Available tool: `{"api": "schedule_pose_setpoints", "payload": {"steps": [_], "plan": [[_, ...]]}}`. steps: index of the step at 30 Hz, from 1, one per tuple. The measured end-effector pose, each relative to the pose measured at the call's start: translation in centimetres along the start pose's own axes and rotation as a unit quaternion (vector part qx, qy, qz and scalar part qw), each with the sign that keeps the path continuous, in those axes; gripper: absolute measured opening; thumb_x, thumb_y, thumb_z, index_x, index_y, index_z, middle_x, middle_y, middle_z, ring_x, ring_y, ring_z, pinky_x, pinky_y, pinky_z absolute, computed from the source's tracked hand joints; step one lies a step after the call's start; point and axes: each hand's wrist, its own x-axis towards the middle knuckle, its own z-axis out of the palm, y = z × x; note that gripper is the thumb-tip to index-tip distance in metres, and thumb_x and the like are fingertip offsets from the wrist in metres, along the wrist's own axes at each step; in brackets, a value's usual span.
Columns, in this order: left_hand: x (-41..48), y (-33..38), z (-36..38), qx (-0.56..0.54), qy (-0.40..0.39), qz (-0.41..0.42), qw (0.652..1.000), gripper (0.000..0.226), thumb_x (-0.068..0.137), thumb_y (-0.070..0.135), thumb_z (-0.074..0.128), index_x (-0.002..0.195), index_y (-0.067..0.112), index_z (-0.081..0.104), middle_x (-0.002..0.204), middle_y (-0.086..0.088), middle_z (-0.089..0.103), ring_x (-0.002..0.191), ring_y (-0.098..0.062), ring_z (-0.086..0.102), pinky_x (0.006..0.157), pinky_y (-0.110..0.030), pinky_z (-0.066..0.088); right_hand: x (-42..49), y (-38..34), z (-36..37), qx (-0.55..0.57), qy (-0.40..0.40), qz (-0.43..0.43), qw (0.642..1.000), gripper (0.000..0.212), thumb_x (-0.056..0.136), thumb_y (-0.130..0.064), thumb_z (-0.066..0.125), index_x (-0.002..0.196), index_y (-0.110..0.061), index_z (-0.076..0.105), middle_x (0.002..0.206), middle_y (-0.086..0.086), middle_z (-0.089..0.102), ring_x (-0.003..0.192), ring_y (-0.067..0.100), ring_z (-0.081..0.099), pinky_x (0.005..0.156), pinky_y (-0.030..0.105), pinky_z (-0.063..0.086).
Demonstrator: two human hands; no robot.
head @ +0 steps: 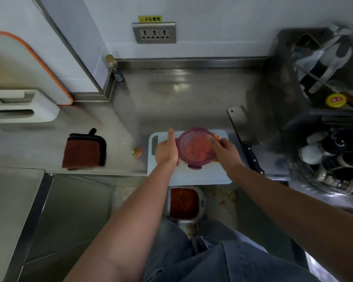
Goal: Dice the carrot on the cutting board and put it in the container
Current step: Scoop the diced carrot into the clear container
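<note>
We have the container (pixel 184 160) sitting on the cutting board (pixel 200 177), its purple lid (pixel 196 146) on top and the diced carrot (pixel 192 152) showing orange through it. A few orange bits lie on the board just beside the lid's far right edge.

Our left hand (pixel 166 150) lies against the container's left side with one finger straight along it. We cannot tell whether the other fingers wrap round it. Our right hand (pixel 225 152) has its fingers (pixel 214 141) curled over the lid's right rim, holding it there.

The dicing looks done, so the risks lie in the closing:
- If we press one side only, the lid may seat crookedly and a clip may stay loose, spilling the dice later.
- A hard push could slide the container across the board, whose near edge overhangs the counter (pixel 131 110) above the bin (pixel 201 200) on the floor.
- The cleaver (pixel 245 137) lies just right of the board, close to our right wrist, so a careless sweep could catch it.
</note>
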Motion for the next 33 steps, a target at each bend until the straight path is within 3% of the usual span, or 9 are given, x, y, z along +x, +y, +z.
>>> {"api": "schedule_pose_setpoints", "payload": {"steps": [3,6,9,13,16,21,24,30,33], "plan": [[-0.4,-0.2,1.0,-0.077,-0.097,-0.043,0.991,0.057,0.088,0.069,0.049,0.099,0.015,0.063,0.093,-0.012,0.071,0.072,-0.025,0.072,0.069,-0.04,0.062,-0.1,0.2,-0.6,0.047,0.031,0.006,0.998,0.048,0.082,-0.059,0.063,0.08,-0.013,0.051,0.081,0.007,0.061,0.093,0.038,0.066,0.084,0.057,0.054],[-0.7,-0.9,2.0,-0.117,-0.172,-0.044,0.977,0.061,0.086,0.055,0.065,0.127,0.011,0.053,0.12,-0.013,0.065,0.096,-0.025,0.07,0.075,-0.04,0.062,-0.1,0.3,-1.0,0.046,0.025,-0.008,0.999,0.051,0.078,-0.061,0.065,0.077,-0.011,0.051,0.073,0.008,0.061,0.087,0.038,0.068,0.08,0.053,0.057],[-1.1,-1.2,2.4,-0.129,-0.169,-0.03,0.977,0.067,0.085,0.053,0.067,0.133,0.01,0.049,0.126,-0.012,0.062,0.106,-0.027,0.066,0.078,-0.042,0.061,-0.1,0.4,-1.0,0.051,0.041,0.0,0.998,0.045,0.084,-0.051,0.067,0.075,-0.008,0.057,0.08,0.014,0.067,0.085,0.029,0.071,0.079,0.045,0.06],[-1.3,-1.1,2.0,-0.122,-0.151,-0.023,0.981,0.058,0.087,0.049,0.066,0.13,0.013,0.051,0.122,-0.008,0.062,0.101,-0.023,0.065,0.071,-0.035,0.062,0.0,0.5,-1.0,0.03,0.032,0.0,0.999,0.047,0.083,-0.056,0.066,0.073,-0.012,0.055,0.075,0.009,0.064,0.078,0.024,0.069,0.081,0.044,0.059],[-0.8,-1.0,1.1,-0.057,-0.152,0.001,0.987,0.043,0.087,0.044,0.068,0.118,0.017,0.058,0.116,-0.005,0.065,0.096,-0.019,0.065,0.072,-0.034,0.06,0.3,0.0,-1.5,0.0,0.038,-0.014,0.999,0.047,0.084,-0.064,0.058,0.094,-0.018,0.054,0.088,0.004,0.065,0.085,0.021,0.066,0.086,0.044,0.056],[-1.3,-0.5,0.6,-0.013,-0.191,0.024,0.981,0.042,0.084,0.042,0.072,0.117,0.018,0.064,0.109,-0.002,0.068,0.092,-0.012,0.064,0.059,-0.019,0.051,0.4,-0.8,-1.5,-0.11,0.042,-0.067,0.991,0.042,0.092,-0.055,0.052,0.08,-0.015,0.053,0.072,0.002,0.056,0.065,0.015,0.054,0.061,0.031,0.048],[-1.4,-0.3,0.9,-0.012,-0.188,0.027,0.982,0.041,0.084,0.043,0.072,0.115,0.018,0.064,0.107,-0.001,0.069,0.089,-0.01,0.064,0.058,-0.018,0.05,0.6,-0.7,-1.1,-0.096,0.034,-0.047,0.994,0.046,0.088,-0.059,0.052,0.074,-0.015,0.05,0.066,0.004,0.05,0.062,0.017,0.048,0.057,0.032,0.042],[-0.8,-0.7,0.8,0.019,-0.168,0.065,0.983,0.03,0.083,0.046,0.072,0.092,0.02,0.062,0.096,0.0,0.068,0.088,-0.012,0.064,0.065,-0.019,0.05,0.3,-0.4,-0.6,-0.035,0.078,-0.026,0.996,0.045,0.086,-0.053,0.059,0.067,-0.017,0.04,0.061,0.002,0.039,0.061,0.019,0.039,0.057,0.032,0.036],[-0.2,-0.8,0.5,0.079,-0.138,0.089,0.983,0.041,0.08,0.057,0.07,0.091,0.018,0.06,0.096,0.0,0.066,0.095,-0.019,0.065,0.077,-0.029,0.055,0.1,-0.5,-0.5,-0.038,0.075,-0.021,0.996,0.044,0.087,-0.054,0.061,0.075,-0.014,0.047,0.067,0.001,0.051,0.062,0.016,0.05,0.056,0.029,0.045]]}}
